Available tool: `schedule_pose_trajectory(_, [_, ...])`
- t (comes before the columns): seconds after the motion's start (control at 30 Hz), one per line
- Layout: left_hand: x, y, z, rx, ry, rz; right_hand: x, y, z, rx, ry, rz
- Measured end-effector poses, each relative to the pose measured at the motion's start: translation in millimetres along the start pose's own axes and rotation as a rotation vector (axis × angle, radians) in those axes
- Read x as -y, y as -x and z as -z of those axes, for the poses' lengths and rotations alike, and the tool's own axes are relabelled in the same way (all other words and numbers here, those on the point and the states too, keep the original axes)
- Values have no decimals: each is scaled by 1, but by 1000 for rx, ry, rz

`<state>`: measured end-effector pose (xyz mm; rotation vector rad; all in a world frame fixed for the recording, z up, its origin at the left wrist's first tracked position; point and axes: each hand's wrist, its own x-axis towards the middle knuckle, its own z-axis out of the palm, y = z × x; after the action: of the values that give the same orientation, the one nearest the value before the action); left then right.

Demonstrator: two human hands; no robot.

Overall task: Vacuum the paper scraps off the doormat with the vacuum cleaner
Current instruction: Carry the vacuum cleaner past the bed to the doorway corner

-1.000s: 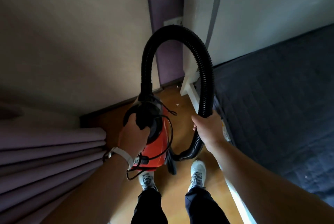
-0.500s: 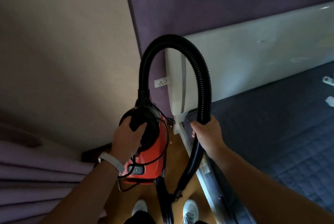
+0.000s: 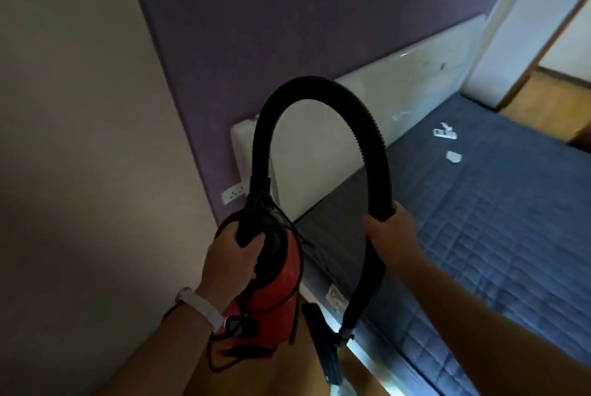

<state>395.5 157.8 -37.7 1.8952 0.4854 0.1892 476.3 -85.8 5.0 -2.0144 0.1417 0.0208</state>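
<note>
Left hand [image 3: 228,259] has fingers wrapped round the red vacuum cleaner [image 3: 276,287] handle, whole thing carried in the air. That loose cord [image 3: 224,355] dangling underneath could trip them. Right hand [image 3: 391,237] is clamped on the hose [image 3: 319,85]. Doormat's nowhere in view.

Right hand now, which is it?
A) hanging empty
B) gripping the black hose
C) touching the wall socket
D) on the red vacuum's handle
B: the right hand is curled round the hose on its right-hand run, while the left hand grips the vacuum by its handle.
</note>
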Motion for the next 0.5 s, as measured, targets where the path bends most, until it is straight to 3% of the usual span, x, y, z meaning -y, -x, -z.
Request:
schedule_pose_trajectory(0.2, [-7, -5, -14, 217, -73, -135, -7, 44, 60, -286, 37, -74])
schedule_pose_trajectory(0.5, [-60, 37, -74, 456, -73, -270, -43, 123, 133, -524, -45, -168])
